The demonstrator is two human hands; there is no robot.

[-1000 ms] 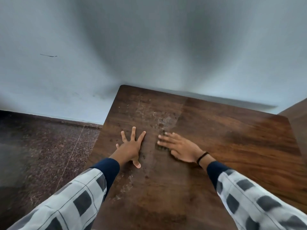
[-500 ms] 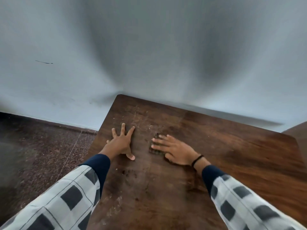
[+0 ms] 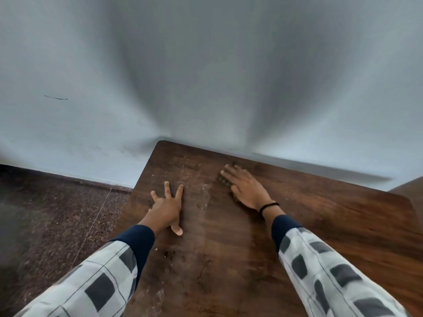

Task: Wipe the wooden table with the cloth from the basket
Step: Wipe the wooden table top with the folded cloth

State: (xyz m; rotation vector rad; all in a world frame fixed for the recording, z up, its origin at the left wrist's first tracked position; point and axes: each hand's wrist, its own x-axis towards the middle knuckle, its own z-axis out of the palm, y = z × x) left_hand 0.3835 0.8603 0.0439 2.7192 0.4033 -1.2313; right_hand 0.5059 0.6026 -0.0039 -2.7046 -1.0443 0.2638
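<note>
**Scuffed tabletop (image 3: 320, 225) against a pale wall (image 3: 206, 65): wiping under way**

Dust and pale streaks mark the wood's left side. The left hand (image 3: 166, 209) lies flat there, fingers spread, probably as a brace while leaning in. The right hand (image 3: 245, 188) presses straight fingers on the dark cloth (image 3: 223, 180) near the far edge, almost hiding it; a flat palm likely keeps it bearing evenly. No basket shows.
</note>
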